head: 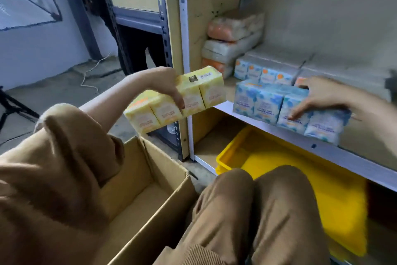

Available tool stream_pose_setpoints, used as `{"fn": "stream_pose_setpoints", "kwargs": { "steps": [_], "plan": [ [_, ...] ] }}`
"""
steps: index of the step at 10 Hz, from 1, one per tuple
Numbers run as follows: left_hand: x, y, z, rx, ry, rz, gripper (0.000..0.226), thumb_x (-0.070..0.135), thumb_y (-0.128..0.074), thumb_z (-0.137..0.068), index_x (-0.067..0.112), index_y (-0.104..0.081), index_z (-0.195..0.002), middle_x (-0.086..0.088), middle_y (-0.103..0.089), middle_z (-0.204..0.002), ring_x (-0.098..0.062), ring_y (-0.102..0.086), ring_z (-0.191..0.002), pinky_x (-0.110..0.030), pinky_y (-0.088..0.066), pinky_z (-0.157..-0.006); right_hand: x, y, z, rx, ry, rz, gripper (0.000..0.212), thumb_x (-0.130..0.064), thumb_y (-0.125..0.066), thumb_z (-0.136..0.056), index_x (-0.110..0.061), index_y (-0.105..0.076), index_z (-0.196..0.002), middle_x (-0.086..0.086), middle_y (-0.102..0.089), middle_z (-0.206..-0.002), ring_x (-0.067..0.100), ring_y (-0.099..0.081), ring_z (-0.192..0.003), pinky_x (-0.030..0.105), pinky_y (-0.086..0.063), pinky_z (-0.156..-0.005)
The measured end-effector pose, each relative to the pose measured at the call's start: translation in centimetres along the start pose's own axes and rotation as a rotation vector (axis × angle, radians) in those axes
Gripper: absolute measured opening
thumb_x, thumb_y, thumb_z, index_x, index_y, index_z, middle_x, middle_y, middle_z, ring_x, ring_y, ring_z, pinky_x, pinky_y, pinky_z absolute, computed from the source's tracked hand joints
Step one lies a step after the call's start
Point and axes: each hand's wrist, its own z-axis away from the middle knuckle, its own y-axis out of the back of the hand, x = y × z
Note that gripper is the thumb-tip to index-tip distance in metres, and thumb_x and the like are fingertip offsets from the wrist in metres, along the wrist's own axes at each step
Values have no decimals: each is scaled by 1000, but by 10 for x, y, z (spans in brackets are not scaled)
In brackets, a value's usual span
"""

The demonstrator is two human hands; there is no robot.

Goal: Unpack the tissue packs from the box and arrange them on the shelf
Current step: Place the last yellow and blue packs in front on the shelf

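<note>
My left hand (165,84) grips a yellow multi-pack of tissues (193,97) in the air, between the open cardboard box (163,181) at lower left and the shelf (322,146). My right hand (320,97) lies over a blue tissue pack (268,103) at the shelf's front edge, thumb curled down its front face. Behind it stand more blue packs (264,71). Orange-and-white packs (234,35) are stacked in the shelf's back left corner. The box interior looks empty where visible.
A yellow plastic tub (279,157) sits on the level below the shelf board. My knees (257,211) are in front of it. A metal rack upright (165,28) stands left of the shelf, and a tripod leg (12,108) at far left.
</note>
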Motion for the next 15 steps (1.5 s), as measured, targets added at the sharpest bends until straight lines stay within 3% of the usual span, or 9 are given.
{"fn": "stream_pose_setpoints", "kwargs": {
  "steps": [1, 3, 5, 8, 10, 11, 13, 15],
  "plan": [
    [43, -1, -15, 28, -83, -17, 60, 21, -76, -74, 4, -52, -125, -10, -59, -121, -31, -55, -117, -34, -45, -94, 40, 7, 8, 52, -90, -47, 47, -32, -86, -58, -14, -67, -96, 13, -70, -104, 27, -61, -85, 27, -39, -69],
    [117, -16, -81, 54, -288, -120, 72, 19, -75, -75, 5, -38, -136, -16, -48, -137, -32, -46, -126, -35, -40, -100, 103, 5, 15, 160, -232, -72, 53, -30, -88, -54, -13, -65, -98, 12, -69, -106, 24, -57, -81, 28, -41, -61],
    [168, -44, -134, 18, -469, -320, 94, 24, -82, -67, 6, -28, -142, -15, -35, -144, -32, -36, -132, -37, -35, -106, 144, -8, 16, 191, -329, -65, 73, -28, -89, -53, -8, -58, -117, 15, -62, -122, 29, -57, -106, 29, -39, -75],
    [180, -63, -172, -104, -513, -346, 98, 24, -81, -68, 9, -21, -145, -11, -33, -147, -30, -36, -133, -42, -32, -113, 159, -16, 15, 87, -275, -76, 91, -25, -86, -61, -14, -41, -139, 11, -46, -139, 27, -45, -125, 27, -37, -97],
    [172, -65, -175, -137, -553, -344, 111, 30, -79, -71, 12, -2, -149, -4, -6, -160, -22, -12, -147, -38, -13, -122, 157, -9, 11, 65, -263, -91, 76, -39, -79, -68, -15, -49, -133, 10, -50, -138, 27, -48, -122, 29, -39, -96],
    [173, -63, -168, -103, -618, -287, 103, 32, -77, -73, 14, -9, -149, -2, -12, -159, -21, -16, -146, -35, -14, -120, 152, -10, 8, 148, -235, -89, 75, -35, -79, -70, -11, -49, -134, 13, -48, -140, 28, -45, -126, 31, -36, -102],
    [191, -62, -150, 33, -781, -89, 67, 27, -73, -78, 19, -43, -137, 0, -40, -148, -20, -37, -136, -32, -30, -110, 139, -11, -8, 200, -127, -23, 66, -32, -77, -73, -9, -54, -130, 10, -52, -137, 27, -46, -126, 32, -35, -104],
    [227, -72, -141, 50, -985, -344, 52, 22, -64, -86, 16, -47, -135, -2, -45, -145, -21, -43, -131, -30, -34, -105, 106, -10, -36, 206, 6, 16, 53, -26, -71, -80, -11, -55, -129, 9, -56, -133, 27, -48, -122, 35, -39, -100]
  ]
}}
